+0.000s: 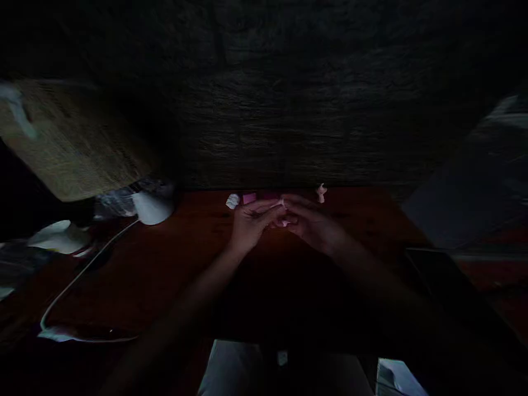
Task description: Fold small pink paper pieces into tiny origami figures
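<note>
My left hand [249, 223] and my right hand [311, 223] meet over the far part of the wooden table. Both are closed, with fingertips pinched around a small pale pinkish piece [282, 203] that looks like soft modelling clay. Fingers cover most of it, and the dim light hides its exact shape. Just beyond my left hand lie a crumpled white lump [232, 201] and a pink block [249, 198]. To the right, past my right hand, stands a small pale pink shaped piece [322, 192], narrow in the middle.
A dark rough wall [289, 121] rises behind the table [190, 236]. At left are a white cup-like object [152, 208], a white cable [88, 264] and a woven brown surface [78, 143]. A dark flat object [437, 275] lies at right, near a grey panel [466, 187].
</note>
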`<state>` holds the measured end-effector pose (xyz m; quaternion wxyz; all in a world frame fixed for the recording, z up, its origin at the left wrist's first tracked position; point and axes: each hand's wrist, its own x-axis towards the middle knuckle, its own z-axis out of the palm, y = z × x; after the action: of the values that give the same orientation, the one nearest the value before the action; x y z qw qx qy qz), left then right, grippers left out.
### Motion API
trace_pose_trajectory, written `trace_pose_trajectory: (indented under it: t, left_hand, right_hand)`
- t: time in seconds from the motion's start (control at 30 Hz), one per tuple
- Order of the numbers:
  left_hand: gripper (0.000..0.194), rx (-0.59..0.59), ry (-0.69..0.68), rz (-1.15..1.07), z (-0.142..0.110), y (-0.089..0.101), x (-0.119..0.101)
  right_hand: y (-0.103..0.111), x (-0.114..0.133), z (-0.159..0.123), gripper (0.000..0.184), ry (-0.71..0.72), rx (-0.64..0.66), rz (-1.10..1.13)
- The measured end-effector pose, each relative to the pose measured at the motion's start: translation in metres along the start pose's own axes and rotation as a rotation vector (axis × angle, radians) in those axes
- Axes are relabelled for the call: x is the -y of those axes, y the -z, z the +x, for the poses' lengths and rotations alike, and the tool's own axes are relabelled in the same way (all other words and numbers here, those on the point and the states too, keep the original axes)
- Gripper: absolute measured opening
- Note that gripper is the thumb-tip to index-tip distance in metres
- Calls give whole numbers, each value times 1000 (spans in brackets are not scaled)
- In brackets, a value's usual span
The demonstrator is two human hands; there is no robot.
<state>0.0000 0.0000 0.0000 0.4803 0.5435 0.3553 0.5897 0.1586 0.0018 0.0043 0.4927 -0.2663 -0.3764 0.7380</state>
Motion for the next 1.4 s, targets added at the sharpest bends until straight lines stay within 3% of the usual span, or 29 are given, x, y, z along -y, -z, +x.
trace_pose_trajectory:
  t: [0.2, 0.47, 0.63, 0.77, 1.03, 1.23, 1.4]
  left_hand:
    - [28, 47, -17, -31, 1, 3, 4]
    - [31, 74, 267, -277, 4, 2, 0]
    - [20, 9, 362, -315, 5, 3, -3]
    - [13, -29, 333, -307, 3, 0, -4]
    - [17, 26, 320, -296, 3, 0, -1]
    - [26, 75, 287, -262, 3, 2, 3]
    - [33, 118, 145, -240, 2, 1, 2]
  right_hand:
    - [6, -2, 2, 35, 9, 13, -19]
    - [5, -2, 2, 33, 94, -9, -76]
    - [4, -5, 1, 32, 119, -31, -123]
    - [4, -6, 1, 30, 139, -61, -141]
    - [1, -9, 1, 31, 172, -114, -161]
    - [6, -9, 4, 25, 123, -96, -119]
    - [11, -9, 6, 21, 117, -7, -46]
